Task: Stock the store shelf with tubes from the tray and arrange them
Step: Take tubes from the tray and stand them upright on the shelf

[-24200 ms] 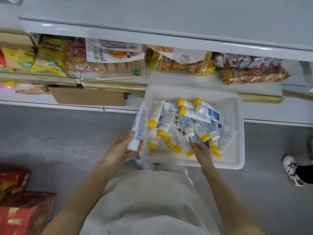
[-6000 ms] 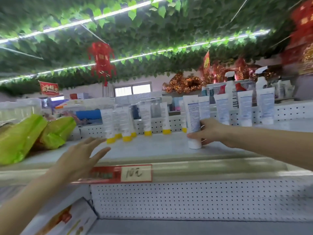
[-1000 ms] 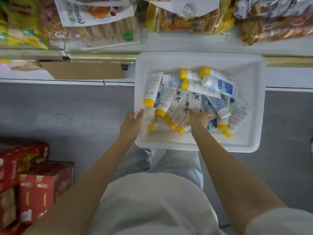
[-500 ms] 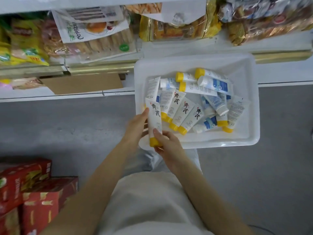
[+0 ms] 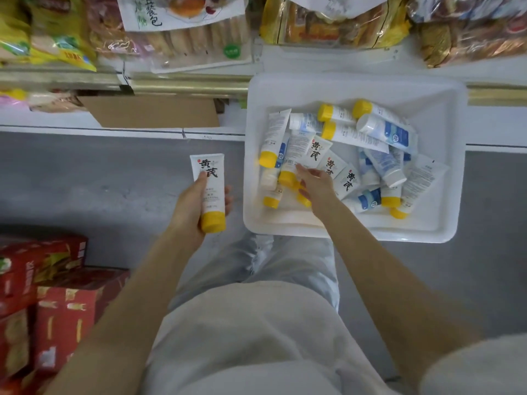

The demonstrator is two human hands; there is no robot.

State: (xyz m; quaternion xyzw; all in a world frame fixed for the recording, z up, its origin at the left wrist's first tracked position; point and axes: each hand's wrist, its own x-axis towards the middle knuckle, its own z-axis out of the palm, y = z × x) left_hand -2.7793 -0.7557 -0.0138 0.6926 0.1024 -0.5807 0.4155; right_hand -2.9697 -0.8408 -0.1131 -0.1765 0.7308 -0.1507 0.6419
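A white tray (image 5: 353, 233) sits on the low shelf edge in front of me, holding several white tubes (image 5: 350, 135) with yellow or white caps, lying in a loose pile. My left hand (image 5: 189, 208) grips one white tube with a yellow cap (image 5: 210, 189) and black characters, cap toward me, just left of the tray over the floor. My right hand (image 5: 315, 185) reaches into the tray's near left part. Its fingers are stretched out and touch a yellow-capped tube (image 5: 293, 155) in the pile; they are not closed around it.
Bagged snacks and bread (image 5: 182, 32) fill the low shelf behind the tray. A flat cardboard piece (image 5: 151, 112) lies left of the tray. Red boxes (image 5: 42, 297) are stacked on the grey floor (image 5: 99, 181) at my lower left. My legs stand below the tray.
Half a second ago both hands held one tube at the tray's near left corner. Now the left hand has carried it left, and the right hand has gone back into the pile.
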